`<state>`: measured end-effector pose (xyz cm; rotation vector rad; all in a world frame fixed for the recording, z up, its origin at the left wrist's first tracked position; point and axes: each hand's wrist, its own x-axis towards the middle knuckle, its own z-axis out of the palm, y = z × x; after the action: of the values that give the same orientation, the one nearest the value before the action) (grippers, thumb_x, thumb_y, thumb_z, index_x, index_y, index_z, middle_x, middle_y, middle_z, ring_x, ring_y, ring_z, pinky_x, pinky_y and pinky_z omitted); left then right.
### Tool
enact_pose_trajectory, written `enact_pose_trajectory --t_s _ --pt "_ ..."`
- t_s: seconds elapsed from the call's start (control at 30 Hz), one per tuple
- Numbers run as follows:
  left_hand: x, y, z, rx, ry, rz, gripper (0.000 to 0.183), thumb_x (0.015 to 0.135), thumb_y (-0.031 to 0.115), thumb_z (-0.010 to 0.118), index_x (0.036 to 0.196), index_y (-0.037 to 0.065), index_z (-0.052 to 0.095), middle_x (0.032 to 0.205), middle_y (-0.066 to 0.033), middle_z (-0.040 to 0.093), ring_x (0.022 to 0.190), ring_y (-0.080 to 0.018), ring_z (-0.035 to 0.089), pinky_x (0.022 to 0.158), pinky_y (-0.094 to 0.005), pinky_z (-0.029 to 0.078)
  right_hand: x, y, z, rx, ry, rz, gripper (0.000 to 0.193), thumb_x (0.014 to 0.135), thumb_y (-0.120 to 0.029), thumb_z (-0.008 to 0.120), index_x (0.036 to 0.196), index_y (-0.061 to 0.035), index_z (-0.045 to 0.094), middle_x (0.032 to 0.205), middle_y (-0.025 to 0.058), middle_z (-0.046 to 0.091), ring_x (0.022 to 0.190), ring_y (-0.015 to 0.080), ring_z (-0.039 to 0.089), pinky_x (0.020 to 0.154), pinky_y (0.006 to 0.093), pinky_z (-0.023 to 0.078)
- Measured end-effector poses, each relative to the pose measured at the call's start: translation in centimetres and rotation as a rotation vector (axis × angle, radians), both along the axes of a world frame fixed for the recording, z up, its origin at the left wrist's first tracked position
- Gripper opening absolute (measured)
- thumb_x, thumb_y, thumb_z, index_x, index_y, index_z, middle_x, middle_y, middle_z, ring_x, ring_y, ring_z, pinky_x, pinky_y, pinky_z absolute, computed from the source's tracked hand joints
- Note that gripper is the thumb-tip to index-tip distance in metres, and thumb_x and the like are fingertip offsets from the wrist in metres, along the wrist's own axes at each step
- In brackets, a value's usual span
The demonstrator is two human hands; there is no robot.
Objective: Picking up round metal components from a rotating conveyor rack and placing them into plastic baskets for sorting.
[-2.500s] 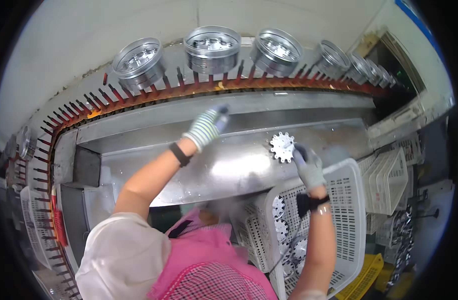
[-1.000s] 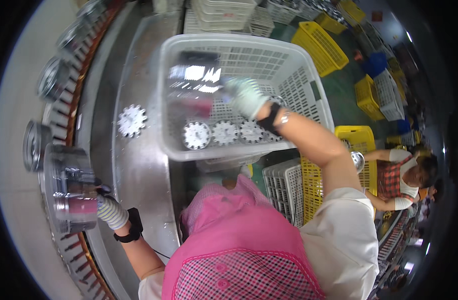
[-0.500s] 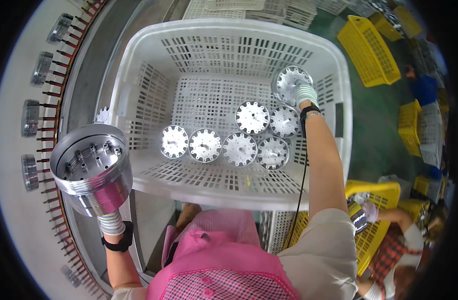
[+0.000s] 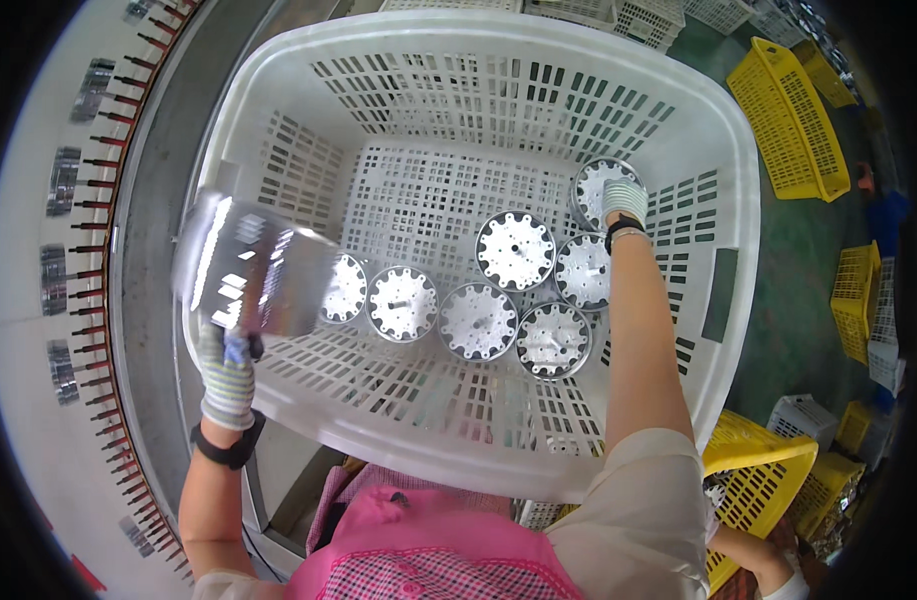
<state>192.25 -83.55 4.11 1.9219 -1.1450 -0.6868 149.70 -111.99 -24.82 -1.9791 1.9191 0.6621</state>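
My left hand [image 4: 226,380], in a striped glove, grips a large shiny metal cylindrical housing [image 4: 253,265]. It is tilted on its side over the left rim of a white plastic basket [image 4: 718,130] and blurred by motion. Inside the basket, my gloved right hand [image 4: 623,200] is closed on the top of another round metal housing [image 4: 595,172] at the far right; its fingertips are partly hidden. Several similar housings stand on the basket floor, among them one in the middle [image 4: 515,250] and one at the near right [image 4: 553,340], their scalloped, holed faces upward.
At left runs a curved line of red-tipped pins [image 4: 90,282] with metal cylinders [image 4: 54,278] beside it. Yellow baskets [image 4: 788,120] stand on the green floor to the right. Another person's arm [image 4: 753,550] shows at the lower right, by a yellow basket [image 4: 758,455].
My left hand has swung the metal housing from upright, open end up, onto its side and rightward over the basket rim. The basket looks larger in view. My right hand stays on its housing.
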Motion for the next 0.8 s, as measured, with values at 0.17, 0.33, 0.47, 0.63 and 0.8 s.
enact_pose_trajectory --t_s 0.17,0.33,0.47,0.63,0.8 --pt "-5.0 -8.6 -3.6 0.181 0.123 -0.188 0.026 0.091 0.019 0.047 0.111 0.002 0.053 0.072 0.0002 0.053 0.06 -0.0057 0.046 0.052 -0.021 0.039 -0.7 1.4 -1.0 -0.083 -0.081 -0.055 0.041 0.086 -0.023 0.046 0.126 -0.0152 0.049 0.132 0.0157 0.042 0.121 0.0311 0.043 0.099 0.0389 0.037" --pt "-7.5 -18.4 -13.0 0.398 -0.015 -0.363 0.025 0.09 0.017 0.046 0.108 0.003 0.057 0.081 -0.0134 0.062 0.07 -0.0216 0.059 0.065 -0.0324 0.047 -2.4 2.3 6.5 -0.284 -0.03 0.164 0.052 0.074 -0.025 0.063 0.123 -0.0192 0.048 0.126 0.0154 0.045 0.11 0.0327 0.048 0.085 0.045 0.045" --pt "-12.7 -25.7 -20.4 0.555 -0.282 -0.366 0.027 0.087 0.02 0.047 0.105 0.003 0.058 0.097 -0.0228 0.061 0.089 -0.0375 0.058 0.077 -0.0422 0.047 -6.2 4.7 17.8 -0.589 -0.054 0.245 0.057 0.072 -0.023 0.065 0.125 -0.0159 0.046 0.13 0.0189 0.041 0.114 0.0356 0.043 0.093 0.0462 0.038" --pt "-19.6 -29.7 -25.1 0.626 -0.427 -0.398 0.03 0.085 0.024 0.05 0.105 0.003 0.059 0.103 -0.0225 0.06 0.094 -0.0379 0.058 0.082 -0.043 0.047 -12.8 12.6 22.5 -0.327 -0.22 -0.31 0.087 0.073 -0.015 0.068 0.142 -0.0154 0.016 0.139 0.0204 0.031 0.124 0.0385 0.036 0.099 0.0422 0.037" --pt "-21.1 -31.9 -28.8 0.616 -0.424 -0.356 0.038 0.08 0.027 0.056 0.109 0.003 0.058 0.112 -0.0212 0.058 0.105 -0.0348 0.056 0.086 -0.0392 0.047 -13.6 12.8 21.8 -0.399 -0.647 -0.581 0.079 0.078 -0.003 0.058 0.143 -0.0132 0.014 0.129 0.0217 0.044 0.112 0.0314 0.051 0.092 0.0358 0.043"
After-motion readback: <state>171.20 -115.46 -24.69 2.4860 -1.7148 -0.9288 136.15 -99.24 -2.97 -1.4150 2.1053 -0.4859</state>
